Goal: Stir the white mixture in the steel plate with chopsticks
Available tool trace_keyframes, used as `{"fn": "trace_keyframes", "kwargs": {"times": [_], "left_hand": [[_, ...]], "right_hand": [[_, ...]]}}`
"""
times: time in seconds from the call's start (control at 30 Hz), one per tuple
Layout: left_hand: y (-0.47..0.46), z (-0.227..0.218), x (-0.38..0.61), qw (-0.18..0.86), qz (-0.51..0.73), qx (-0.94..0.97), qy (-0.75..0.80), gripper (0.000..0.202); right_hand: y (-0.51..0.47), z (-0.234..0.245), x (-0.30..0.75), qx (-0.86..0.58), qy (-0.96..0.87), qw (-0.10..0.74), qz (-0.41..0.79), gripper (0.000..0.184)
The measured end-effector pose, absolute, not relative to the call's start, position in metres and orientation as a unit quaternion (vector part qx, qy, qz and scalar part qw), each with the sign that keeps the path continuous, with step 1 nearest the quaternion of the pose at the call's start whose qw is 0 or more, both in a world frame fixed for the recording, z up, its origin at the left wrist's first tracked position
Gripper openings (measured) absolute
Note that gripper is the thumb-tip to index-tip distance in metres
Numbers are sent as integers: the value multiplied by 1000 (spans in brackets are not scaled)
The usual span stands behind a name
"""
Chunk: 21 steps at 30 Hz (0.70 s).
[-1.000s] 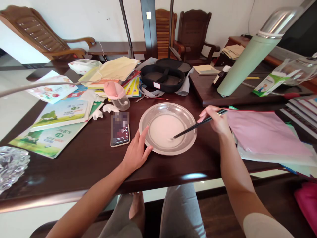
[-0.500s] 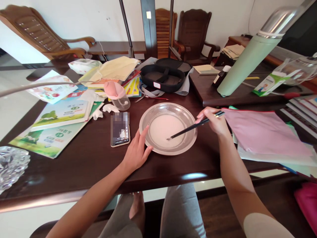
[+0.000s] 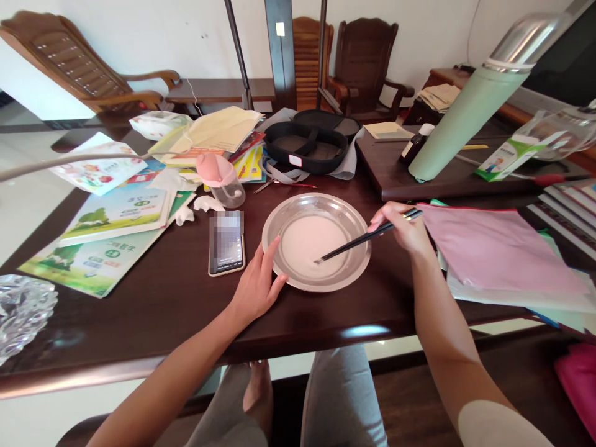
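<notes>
A round metal plate (image 3: 321, 287) with a shallow layer of milky white liquid (image 3: 311, 239) stands on the dark wooden table. At its left rim my left hand (image 3: 257, 282) steadies it, fingers on the edge and thumb against the near side. My right hand (image 3: 401, 225) is closed around a pair of black chopsticks (image 3: 356, 242), held slanting down to the left. Their tips dip into the liquid near the middle of the plate. Left of the plate lies a phone (image 3: 226, 243) with its screen lit and blurred.
A pink-lidded cup (image 3: 221, 180) and crumpled tissues (image 3: 205, 205) are behind the phone. Workbooks (image 3: 109, 230) lie at left, a black case (image 3: 305, 146) at the back. Right stand a tall green thermos (image 3: 470, 118) and a pink pouch (image 3: 498, 248). A glass dish (image 3: 25, 313) sits front left.
The phone's screen looks lighter than before. Both hands, the chopsticks and the plate have not visibly moved.
</notes>
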<state>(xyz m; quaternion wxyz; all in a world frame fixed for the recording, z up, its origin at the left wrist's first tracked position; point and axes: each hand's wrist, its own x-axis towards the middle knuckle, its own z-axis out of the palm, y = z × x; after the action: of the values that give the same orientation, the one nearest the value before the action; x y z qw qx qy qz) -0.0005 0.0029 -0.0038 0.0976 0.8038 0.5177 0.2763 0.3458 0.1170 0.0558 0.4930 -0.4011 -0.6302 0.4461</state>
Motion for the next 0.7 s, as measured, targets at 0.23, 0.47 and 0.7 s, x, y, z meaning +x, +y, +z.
{"fn": "trace_keyframes", "kwargs": {"times": [0.23,0.47,0.7], "left_hand": [[2,-1,0,102,284,803,514,70],[3,-2,0,99,285,806,510,71],[3,-1,-1,103,284,804,512,71]], "right_hand": [[114,63,335,-406,-663,478,410,32],[118,55,345,-405,-629,492,446,34],[116,62,334,-405,-679,468,395,29]]}}
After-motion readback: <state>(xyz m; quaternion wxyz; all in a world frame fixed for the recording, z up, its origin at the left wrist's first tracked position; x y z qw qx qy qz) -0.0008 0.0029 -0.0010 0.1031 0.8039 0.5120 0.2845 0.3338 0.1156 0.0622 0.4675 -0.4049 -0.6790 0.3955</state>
